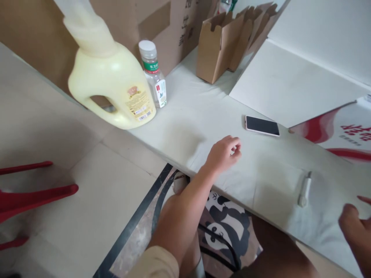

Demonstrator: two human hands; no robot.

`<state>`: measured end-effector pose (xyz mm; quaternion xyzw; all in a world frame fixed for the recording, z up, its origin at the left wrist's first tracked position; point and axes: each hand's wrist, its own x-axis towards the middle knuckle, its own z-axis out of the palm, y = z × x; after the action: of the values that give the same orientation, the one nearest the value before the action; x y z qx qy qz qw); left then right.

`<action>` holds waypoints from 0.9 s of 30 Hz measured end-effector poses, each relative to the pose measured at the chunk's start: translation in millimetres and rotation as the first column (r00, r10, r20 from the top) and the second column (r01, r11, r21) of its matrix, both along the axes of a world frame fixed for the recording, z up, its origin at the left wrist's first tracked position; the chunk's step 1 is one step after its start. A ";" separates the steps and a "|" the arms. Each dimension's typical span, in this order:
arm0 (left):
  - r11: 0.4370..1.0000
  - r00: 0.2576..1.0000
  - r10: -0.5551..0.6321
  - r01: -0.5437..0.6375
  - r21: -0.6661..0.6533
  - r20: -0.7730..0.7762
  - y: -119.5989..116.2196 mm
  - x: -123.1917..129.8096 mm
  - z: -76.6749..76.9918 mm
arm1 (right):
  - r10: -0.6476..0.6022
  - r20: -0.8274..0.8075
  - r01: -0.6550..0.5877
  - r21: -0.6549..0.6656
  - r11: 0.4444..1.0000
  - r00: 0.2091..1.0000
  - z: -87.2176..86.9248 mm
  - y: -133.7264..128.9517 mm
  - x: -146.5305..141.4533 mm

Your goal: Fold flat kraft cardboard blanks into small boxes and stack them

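My left hand [224, 153] is over the white-covered table [185, 127], its fingers curled in loosely with nothing visible in them. Beyond it, a phone [262, 126] with a dark screen lies flat. At the right edge of the view my right hand [355, 227] is partly cut off; its thumb and a finger are apart, and I see nothing held. Between the hands lies a slim white tool [305, 190] that looks like a box cutter. Neither hand touches the phone or the tool.
A large pale-yellow jug [113, 81] and a clear bottle [153, 75] stand at the left. Behind are a big carton [174, 34] and small cardboard boxes [213, 50]. White and red printed board [342, 131] lies at right. Red stool legs [37, 197] show on the floor.
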<state>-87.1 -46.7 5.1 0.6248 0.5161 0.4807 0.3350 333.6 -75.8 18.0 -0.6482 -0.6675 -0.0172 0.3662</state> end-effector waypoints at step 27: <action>0.949 0.919 0.309 -0.282 -0.139 0.247 17.7 -19.8 5.7 | 0.523 0.453 -0.524 -0.136 0.841 0.722 99.7 208.8 -494.8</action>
<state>-106.9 -29.0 10.9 0.4520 0.5785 0.5784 0.3557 -161.2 132.9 117.7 -0.4087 -0.8914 -0.0713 0.1826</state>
